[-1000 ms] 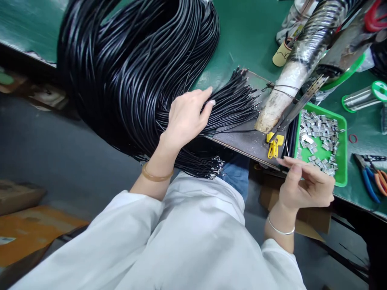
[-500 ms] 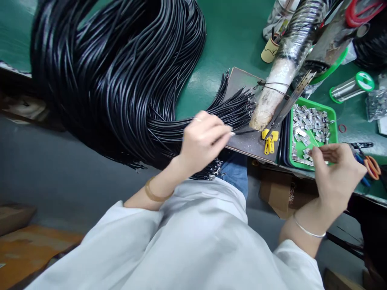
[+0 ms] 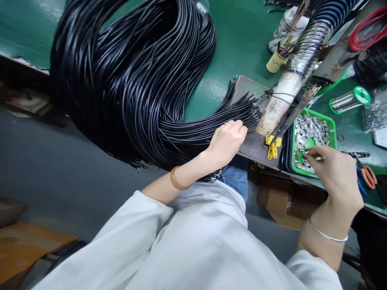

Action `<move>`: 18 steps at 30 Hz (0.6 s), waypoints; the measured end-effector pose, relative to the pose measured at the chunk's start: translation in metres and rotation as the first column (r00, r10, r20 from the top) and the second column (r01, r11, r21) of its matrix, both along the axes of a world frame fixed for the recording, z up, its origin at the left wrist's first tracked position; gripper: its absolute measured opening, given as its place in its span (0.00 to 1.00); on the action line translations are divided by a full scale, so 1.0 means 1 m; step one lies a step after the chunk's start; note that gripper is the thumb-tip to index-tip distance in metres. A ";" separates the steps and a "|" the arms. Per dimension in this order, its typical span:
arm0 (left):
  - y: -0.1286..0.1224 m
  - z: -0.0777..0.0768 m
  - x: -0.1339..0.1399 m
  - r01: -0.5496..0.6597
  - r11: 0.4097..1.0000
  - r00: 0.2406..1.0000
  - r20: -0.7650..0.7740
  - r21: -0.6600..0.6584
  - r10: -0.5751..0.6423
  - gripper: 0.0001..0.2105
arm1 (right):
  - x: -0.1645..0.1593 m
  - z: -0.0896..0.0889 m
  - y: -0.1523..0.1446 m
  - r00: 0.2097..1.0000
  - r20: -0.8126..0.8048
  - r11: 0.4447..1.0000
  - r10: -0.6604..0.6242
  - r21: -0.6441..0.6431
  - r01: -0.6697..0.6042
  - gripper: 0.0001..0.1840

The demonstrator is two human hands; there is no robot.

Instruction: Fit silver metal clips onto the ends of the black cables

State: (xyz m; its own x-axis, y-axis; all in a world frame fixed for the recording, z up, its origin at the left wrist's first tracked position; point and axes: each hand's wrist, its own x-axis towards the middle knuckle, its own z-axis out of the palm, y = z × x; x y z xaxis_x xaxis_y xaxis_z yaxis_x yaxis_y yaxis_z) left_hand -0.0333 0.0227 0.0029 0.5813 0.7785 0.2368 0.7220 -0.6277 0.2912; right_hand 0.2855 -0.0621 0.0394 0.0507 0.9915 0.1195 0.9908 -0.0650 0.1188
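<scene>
The left hand (image 3: 229,139) is curled up near the right ends of the black wires (image 3: 142,88). I can't tell if it holds one. On the right, the right hand (image 3: 338,171) has a narrow pinch over little metal bits (image 3: 316,128) in a green tray (image 3: 333,139); its grip is unclear.

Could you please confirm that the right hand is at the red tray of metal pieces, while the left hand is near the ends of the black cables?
Not quite: the head view shows the tray is green, not red. The right hand is at that tray of metal pieces, while the left hand is near the ends of the black cables.
</scene>
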 end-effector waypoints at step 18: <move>-0.018 0.006 0.001 0.396 0.886 0.881 0.374 -0.243 -0.290 0.09 | -0.032 -0.018 -0.001 0.939 -0.344 0.855 0.011 0.490 0.169 0.07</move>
State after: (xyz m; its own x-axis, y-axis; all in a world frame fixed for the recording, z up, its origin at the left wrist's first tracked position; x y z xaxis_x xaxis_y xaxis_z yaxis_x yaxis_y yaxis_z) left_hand -0.0327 0.0049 0.0085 0.7581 0.6064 0.2400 0.3115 -0.6600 0.6837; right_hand 0.2535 -0.0635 0.0218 0.2513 0.7867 0.5638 0.9548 -0.1059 -0.2777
